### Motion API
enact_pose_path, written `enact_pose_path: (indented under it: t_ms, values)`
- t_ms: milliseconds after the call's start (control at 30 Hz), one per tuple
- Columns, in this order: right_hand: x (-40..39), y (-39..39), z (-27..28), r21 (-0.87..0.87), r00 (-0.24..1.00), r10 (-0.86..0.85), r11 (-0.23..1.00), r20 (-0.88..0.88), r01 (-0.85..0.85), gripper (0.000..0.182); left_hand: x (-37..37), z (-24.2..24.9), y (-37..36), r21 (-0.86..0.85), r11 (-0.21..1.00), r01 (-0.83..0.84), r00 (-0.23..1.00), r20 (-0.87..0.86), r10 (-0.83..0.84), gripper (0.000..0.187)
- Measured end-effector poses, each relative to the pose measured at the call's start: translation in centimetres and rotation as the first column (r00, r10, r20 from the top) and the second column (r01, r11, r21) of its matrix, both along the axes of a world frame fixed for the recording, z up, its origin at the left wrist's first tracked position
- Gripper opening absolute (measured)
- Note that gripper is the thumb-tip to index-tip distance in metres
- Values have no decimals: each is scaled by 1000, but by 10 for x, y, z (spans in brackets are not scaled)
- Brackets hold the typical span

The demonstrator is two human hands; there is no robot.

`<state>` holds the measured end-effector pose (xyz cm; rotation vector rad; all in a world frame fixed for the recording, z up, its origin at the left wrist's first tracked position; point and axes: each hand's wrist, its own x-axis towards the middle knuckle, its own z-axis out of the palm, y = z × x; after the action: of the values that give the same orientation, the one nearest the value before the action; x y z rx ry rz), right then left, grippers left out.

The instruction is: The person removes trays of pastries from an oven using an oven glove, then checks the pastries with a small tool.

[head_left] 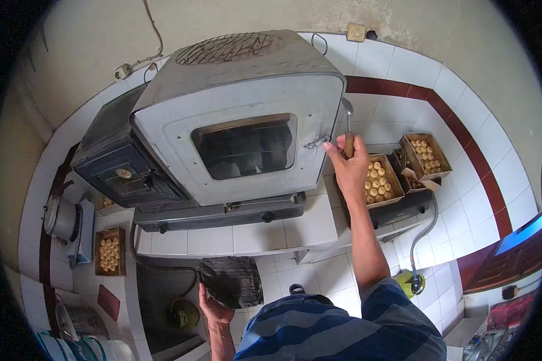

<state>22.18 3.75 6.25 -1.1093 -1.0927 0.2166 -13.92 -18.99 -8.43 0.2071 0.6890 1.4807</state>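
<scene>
In the head view, two ovens stand ahead of the hands: one big silver oven (235, 102) and one small black oven (126, 174). Two trays (435, 175) of round cookies (376, 183) sit right of the right hand (350, 161), which is wrapped around one brown handle (350, 146) beside the silver oven. The left hand (217, 308), lower down, grips the edge of one black tray (232, 281).

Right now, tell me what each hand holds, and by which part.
Left hand: a dark ridged piece, by its lower-left edge. Right hand: a metal piece, by its wooden grip; whether it is fixed to the oven cannot be told.
</scene>
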Motion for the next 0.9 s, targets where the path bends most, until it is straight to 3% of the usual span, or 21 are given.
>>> enact_pose_path:
  t_ms: [167,267,333,500,567,633,700,733,833,900]
  values:
    - [5,-2,3,-35,998,34,999,56,-32,34,9,-1,1,-5,1000,1,1000,1,-1,55]
    - [4,-14,-5,-142,1000,24,990,2,-24,32,18,-2,1,-16,1000,-3,1000,13,3,55]
    - [-5,-28,-4,-21,993,47,999,-109,-50,28,25,2,2,-33,999,10,1000,29,-9,55]
    - [-36,-79,-62,-104,980,156,980,-120,-168,27,37,2,4,-85,994,72,980,189,-55,50]
    - [-49,-105,-111,-401,926,324,835,-193,-376,31,45,6,6,-78,993,91,978,194,-74,52]
    - [-66,-131,-169,-452,840,361,720,-404,-527,38,49,6,7,-95,988,120,970,225,-96,55]
    - [-72,-162,-184,-563,727,354,466,-588,-682,38,58,14,9,-161,970,182,968,205,-148,50]
    - [-79,-173,-205,-535,709,335,480,-621,-695,38,59,11,10,-147,970,193,971,170,-168,53]
    - [-92,-202,-199,-418,572,309,442,-760,-794,30,62,-3,8,-112,950,290,954,115,-278,56]
    - [-96,-217,-200,-442,608,338,453,-719,-774,26,63,-11,3,-105,935,338,941,40,-336,56]
